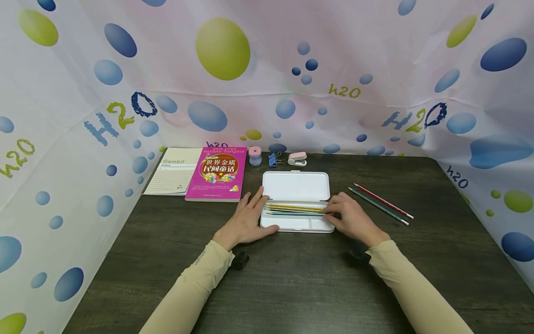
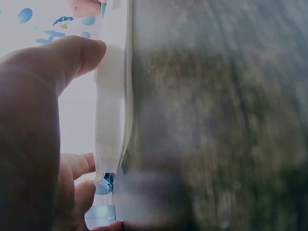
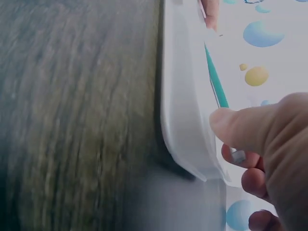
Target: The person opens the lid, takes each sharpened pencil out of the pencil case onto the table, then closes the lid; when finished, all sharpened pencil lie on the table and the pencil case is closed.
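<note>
An open white pencil case lies in the middle of the dark table, lid folded back. Several coloured pencils lie in its tray. My left hand rests flat on the case's left end, fingers straight and thumb along the front corner; the left wrist view shows that thumb against the case wall. My right hand is at the right end. Its curled fingers pinch the end of a teal pencil in the tray, its thumb over the case rim.
Two loose pencils lie on the table right of the case. At the back left are a magenta book and a lined notepad. A pink sharpener, blue binder clip and small pink stapler stand behind. Patterned curtains enclose the table.
</note>
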`<action>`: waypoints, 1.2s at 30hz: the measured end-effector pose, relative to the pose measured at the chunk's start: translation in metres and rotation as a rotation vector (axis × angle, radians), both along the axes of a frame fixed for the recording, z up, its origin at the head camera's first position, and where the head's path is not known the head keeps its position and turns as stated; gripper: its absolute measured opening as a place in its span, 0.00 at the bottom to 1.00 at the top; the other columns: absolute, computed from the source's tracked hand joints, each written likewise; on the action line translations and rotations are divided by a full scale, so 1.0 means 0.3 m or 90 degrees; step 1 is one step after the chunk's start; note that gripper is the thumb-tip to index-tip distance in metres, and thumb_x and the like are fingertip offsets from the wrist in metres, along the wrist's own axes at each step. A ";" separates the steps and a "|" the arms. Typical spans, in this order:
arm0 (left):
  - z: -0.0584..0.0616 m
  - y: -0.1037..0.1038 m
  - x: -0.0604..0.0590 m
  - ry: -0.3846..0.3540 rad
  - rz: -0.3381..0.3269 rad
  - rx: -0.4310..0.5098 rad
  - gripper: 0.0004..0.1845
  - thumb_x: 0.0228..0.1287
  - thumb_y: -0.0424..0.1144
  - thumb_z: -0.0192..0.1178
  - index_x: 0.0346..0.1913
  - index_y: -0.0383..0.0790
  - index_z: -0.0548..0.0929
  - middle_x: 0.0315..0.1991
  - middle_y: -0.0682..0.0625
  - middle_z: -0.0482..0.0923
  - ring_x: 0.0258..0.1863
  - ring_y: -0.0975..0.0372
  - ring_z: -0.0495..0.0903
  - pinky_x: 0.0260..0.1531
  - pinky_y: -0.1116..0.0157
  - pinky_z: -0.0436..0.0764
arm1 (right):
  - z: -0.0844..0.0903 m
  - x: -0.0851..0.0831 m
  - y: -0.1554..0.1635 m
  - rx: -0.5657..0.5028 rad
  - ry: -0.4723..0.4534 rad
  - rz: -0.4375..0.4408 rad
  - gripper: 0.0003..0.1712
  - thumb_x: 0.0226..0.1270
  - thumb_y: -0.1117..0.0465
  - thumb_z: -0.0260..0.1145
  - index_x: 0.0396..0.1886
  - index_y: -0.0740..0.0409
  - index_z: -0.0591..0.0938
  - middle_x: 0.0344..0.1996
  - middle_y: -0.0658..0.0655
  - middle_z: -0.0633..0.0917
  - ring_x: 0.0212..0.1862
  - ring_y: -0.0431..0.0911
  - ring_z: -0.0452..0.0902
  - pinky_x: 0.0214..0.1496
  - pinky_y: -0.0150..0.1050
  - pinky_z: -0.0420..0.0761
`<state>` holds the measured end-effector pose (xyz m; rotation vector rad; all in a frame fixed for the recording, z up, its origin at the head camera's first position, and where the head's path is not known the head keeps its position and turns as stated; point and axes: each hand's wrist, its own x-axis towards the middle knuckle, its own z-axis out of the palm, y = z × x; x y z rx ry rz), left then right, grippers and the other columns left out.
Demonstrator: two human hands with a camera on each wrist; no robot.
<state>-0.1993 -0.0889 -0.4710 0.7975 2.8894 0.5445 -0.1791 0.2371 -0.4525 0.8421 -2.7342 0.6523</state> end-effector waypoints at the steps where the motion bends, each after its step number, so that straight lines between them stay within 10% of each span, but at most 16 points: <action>1: 0.000 0.000 0.000 0.000 0.000 -0.001 0.52 0.59 0.72 0.57 0.78 0.43 0.57 0.81 0.47 0.39 0.76 0.38 0.43 0.73 0.44 0.46 | 0.000 0.002 0.005 -0.007 -0.003 -0.007 0.07 0.57 0.66 0.77 0.37 0.55 0.91 0.33 0.47 0.83 0.38 0.42 0.71 0.38 0.42 0.75; 15: 0.000 -0.006 -0.005 0.002 -0.003 0.005 0.52 0.60 0.72 0.57 0.78 0.43 0.56 0.81 0.46 0.39 0.76 0.37 0.43 0.73 0.44 0.45 | -0.020 0.043 0.119 -0.127 -0.111 -0.110 0.05 0.64 0.60 0.73 0.40 0.50 0.90 0.35 0.45 0.84 0.37 0.42 0.75 0.37 0.42 0.77; 36: 0.000 -0.005 -0.003 -0.002 -0.002 0.007 0.52 0.60 0.72 0.57 0.78 0.43 0.56 0.81 0.47 0.38 0.76 0.37 0.43 0.73 0.43 0.45 | -0.036 0.199 0.424 -0.194 -0.044 -0.307 0.07 0.66 0.59 0.71 0.40 0.55 0.89 0.35 0.52 0.87 0.29 0.40 0.72 0.26 0.29 0.70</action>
